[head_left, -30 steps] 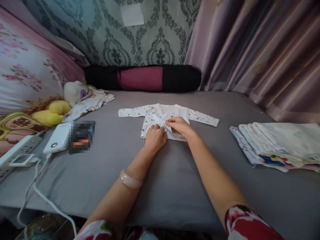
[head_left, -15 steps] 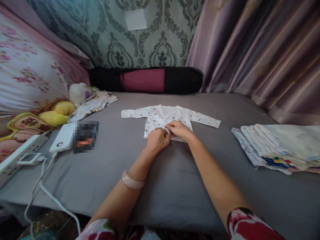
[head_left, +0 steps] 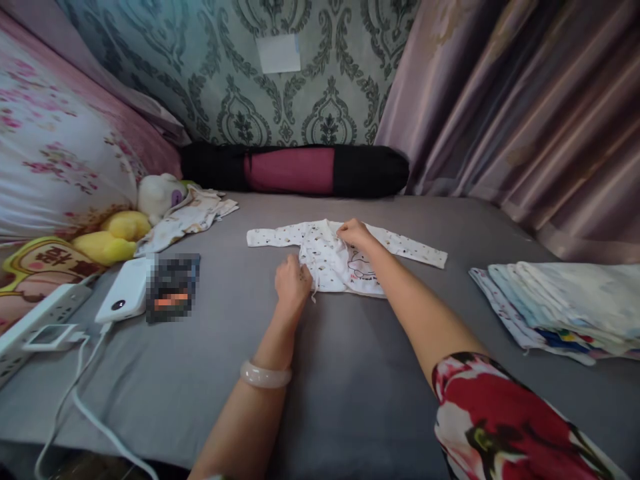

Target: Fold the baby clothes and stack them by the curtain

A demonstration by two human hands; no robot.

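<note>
A small white long-sleeved baby shirt (head_left: 324, 267) with a scattered print lies spread on the grey sheet, sleeves stretched out to both sides. A cartoon animal is drawn on its front, partly covered by my right forearm. My left hand (head_left: 294, 283) is closed at the shirt's left side edge, fingers curled on the fabric; a thin tie dangles beside it. Up near the neckline, my right hand (head_left: 356, 235) pinches the front of the shirt. The fingertips of both hands are partly hidden.
Folded clothes (head_left: 565, 307) are stacked at the right. On the left lie a power strip (head_left: 43, 327), a white power bank (head_left: 125, 290) with cables, a pixelated dark object (head_left: 173, 287), plush toys (head_left: 113, 240) and a printed cloth (head_left: 187, 220). A black and maroon bolster (head_left: 293, 170) lines the wall.
My hands have moved apart from the middle of the hem. The left went to the shirt's left side, the right up toward the neckline. The view has tilted slightly upward.
</note>
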